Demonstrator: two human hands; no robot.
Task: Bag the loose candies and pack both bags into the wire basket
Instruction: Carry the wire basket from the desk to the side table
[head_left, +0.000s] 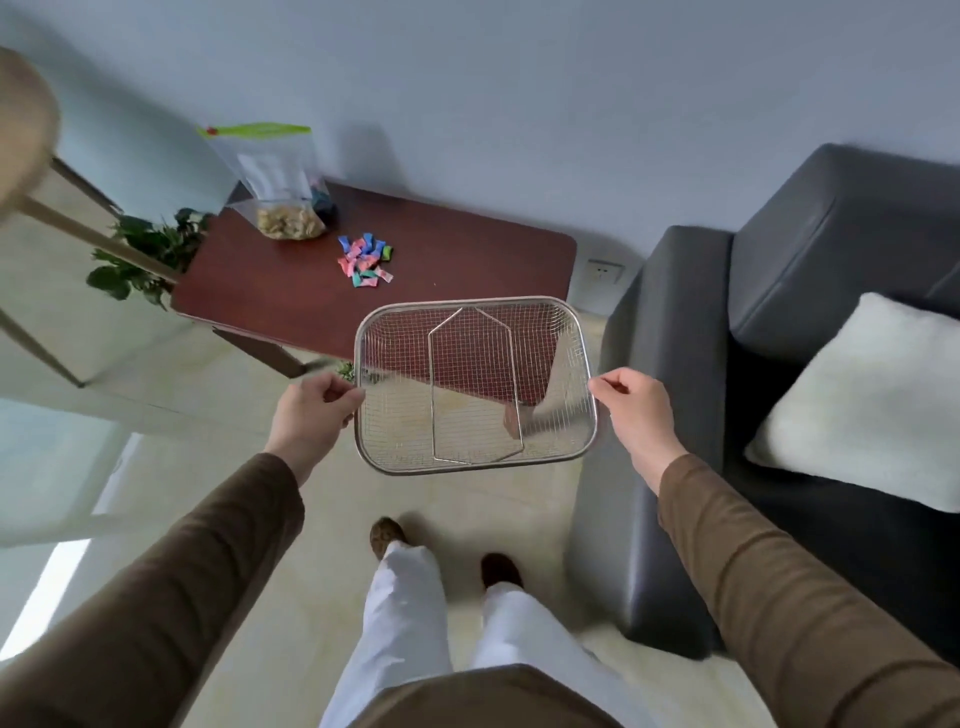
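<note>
A person in brown sleeves and white trousers is standing on a pale tiled floor beside a dark grey sofa (810, 291), carrying a wire basket (571, 332) in the air toward a low reddish-brown table (291, 291) set against the wall. The basket is hanging clear of the table, its far rim overlapping the table's near edge in the view, with floor showing through the mesh nearer the person. It is being held roughly level, open side up, its long axis running left to right across the body, probably so it can be set down flat on the free near half of the tabletop. Two wire handles are lying folded down inside it.

The left hand (311, 410) is pinching the basket's left short rim between thumb and curled fingers; the right hand (634, 410) is pinching the right short rim the same way, a balanced two-sided hold that is keeping the light frame from tipping.

At the table's far corner, a clear zip bag (275, 176) with a green seal strip is standing upright against the wall, pale snack pieces filling its bottom. A second dark object is sitting just behind it, too hidden to identify. Near it, toward the middle of the table, the loose candies (366, 260) in pink, blue and green wrappers are lying in a small cluster, not yet bagged. A leafy plant (145, 260) is standing at the table's left end.
</note>
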